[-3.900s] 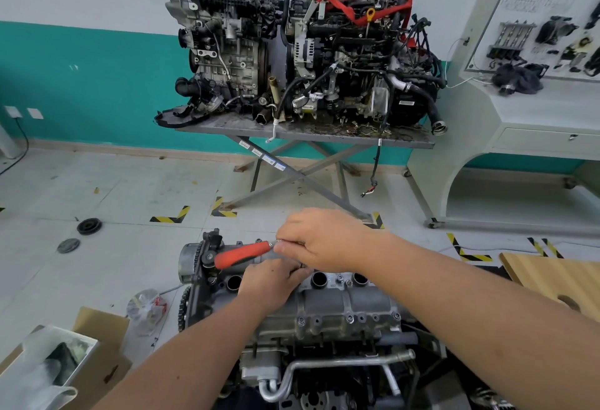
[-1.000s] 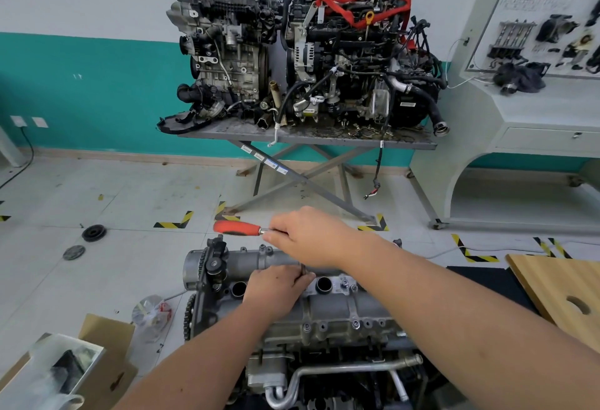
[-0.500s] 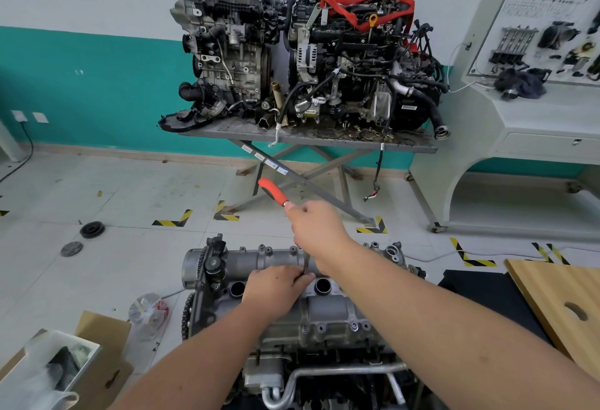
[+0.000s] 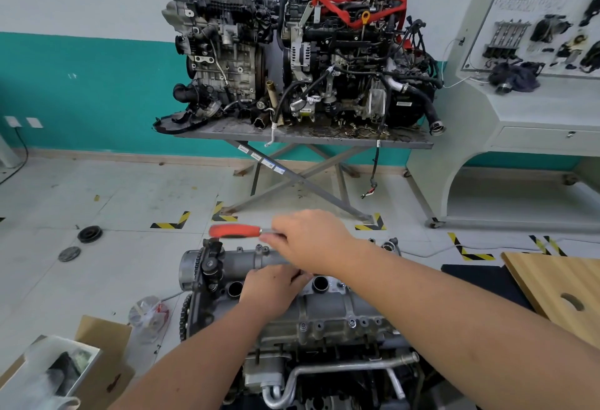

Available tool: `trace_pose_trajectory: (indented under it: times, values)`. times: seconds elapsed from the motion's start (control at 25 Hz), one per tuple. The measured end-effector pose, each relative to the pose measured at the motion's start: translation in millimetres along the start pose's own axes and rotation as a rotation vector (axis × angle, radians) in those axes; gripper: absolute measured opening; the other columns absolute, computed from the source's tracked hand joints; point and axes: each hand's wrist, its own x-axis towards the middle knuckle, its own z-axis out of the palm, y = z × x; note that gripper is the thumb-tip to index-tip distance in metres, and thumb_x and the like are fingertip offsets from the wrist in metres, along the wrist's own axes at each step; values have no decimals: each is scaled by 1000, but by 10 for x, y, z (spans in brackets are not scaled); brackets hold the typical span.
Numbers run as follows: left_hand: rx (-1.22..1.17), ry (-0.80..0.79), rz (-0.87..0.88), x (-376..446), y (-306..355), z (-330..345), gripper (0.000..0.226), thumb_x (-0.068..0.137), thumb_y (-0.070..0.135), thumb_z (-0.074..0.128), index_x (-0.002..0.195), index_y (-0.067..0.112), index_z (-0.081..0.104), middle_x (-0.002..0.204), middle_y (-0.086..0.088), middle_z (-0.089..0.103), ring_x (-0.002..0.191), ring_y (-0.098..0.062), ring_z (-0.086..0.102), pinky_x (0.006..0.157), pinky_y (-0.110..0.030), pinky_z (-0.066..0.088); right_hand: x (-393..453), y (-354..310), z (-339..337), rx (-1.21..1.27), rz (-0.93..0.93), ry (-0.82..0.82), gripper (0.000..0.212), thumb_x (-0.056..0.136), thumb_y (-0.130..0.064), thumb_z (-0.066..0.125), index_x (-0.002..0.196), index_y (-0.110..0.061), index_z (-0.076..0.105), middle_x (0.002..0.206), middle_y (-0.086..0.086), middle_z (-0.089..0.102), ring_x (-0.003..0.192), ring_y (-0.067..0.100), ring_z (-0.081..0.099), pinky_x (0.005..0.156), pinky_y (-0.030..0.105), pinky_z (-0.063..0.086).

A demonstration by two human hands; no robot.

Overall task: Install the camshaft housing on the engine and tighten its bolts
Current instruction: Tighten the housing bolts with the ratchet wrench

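The grey camshaft housing (image 4: 328,307) sits on top of the engine (image 4: 324,361) at the bottom centre. My right hand (image 4: 311,241) grips a ratchet wrench with a red handle (image 4: 235,231); the handle points left, level, above the housing's far edge. The wrench head and the bolt under it are hidden by my hands. My left hand (image 4: 271,288) rests on the housing top, fingers curled near the wrench's lower end; what they hold is hidden. Several bolts (image 4: 352,322) show along the housing's near flange.
A metal folding table (image 4: 302,137) with two engines stands against the far wall. A white training console (image 4: 532,111) is at right, a wooden board (image 4: 558,289) at lower right. A cardboard box (image 4: 97,364), plastic bag and two round parts lie on the floor at left.
The red handle has swung from pointing up and away to pointing left and level. My left hand has stayed on the housing.
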Motion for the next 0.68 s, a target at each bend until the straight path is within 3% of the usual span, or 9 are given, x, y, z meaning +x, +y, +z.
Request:
trace_pose_trajectory:
  times: [0.12, 0.2, 0.28, 0.36, 0.48, 0.56, 0.68]
  values:
    - [-68, -9, -29, -7, -29, -6, 40, 98, 62, 34, 77, 33, 52, 82, 11, 64, 90, -18, 64, 70, -35, 35, 59, 74, 4, 94, 398, 86, 37, 104, -50, 34, 80, -23, 44, 66, -4, 49, 62, 21, 53, 49, 30, 33]
    - [-78, -17, -28, 9, -36, -1, 36, 98, 62, 34, 91, 38, 60, 94, 12, 70, 96, -16, 64, 74, -35, 37, 74, 198, -57, 328, 692, 105, 38, 105, -43, 37, 86, -15, 55, 72, 3, 60, 66, 23, 64, 58, 35, 48]
    - [-71, -23, -25, 14, -27, -8, 37, 98, 62, 34, 104, 39, 63, 101, 12, 71, 100, -16, 64, 78, -35, 39, 61, 281, -106, 842, 976, 140, 26, 104, -28, 39, 101, -9, 58, 64, 2, 61, 59, 23, 70, 68, 35, 50]
    - [-70, -20, -26, 17, -25, -9, 38, 96, 64, 34, 102, 39, 62, 100, 13, 70, 100, -15, 63, 79, -36, 40, 30, 248, -153, 1388, 1160, 173, 14, 101, -13, 35, 103, -12, 49, 54, -3, 59, 53, 20, 69, 69, 34, 44]
    - [-58, -23, -18, 8, -4, -12, 38, 96, 64, 34, 90, 36, 59, 97, 13, 70, 98, -15, 63, 75, -35, 38, -16, 121, -80, 1863, 1107, 293, 15, 99, -5, 36, 94, -17, 44, 60, -4, 67, 63, 17, 73, 65, 30, 38]
    - [-42, -17, -15, 1, 9, -26, 42, 98, 62, 33, 76, 32, 53, 93, 9, 69, 95, -17, 64, 71, -35, 35, -60, 16, 32, 1984, 1008, 324, 15, 99, -3, 46, 89, -14, 49, 66, -1, 69, 70, 17, 74, 64, 28, 44]
    - [1, -22, -22, -19, -1, -40, 44, 101, 57, 32, 71, 27, 45, 94, 3, 70, 94, -23, 64, 69, -35, 32, -97, -113, 214, 2032, 753, 427, 28, 99, -8, 56, 73, -19, 58, 76, 6, 71, 80, 23, 71, 64, 25, 52]
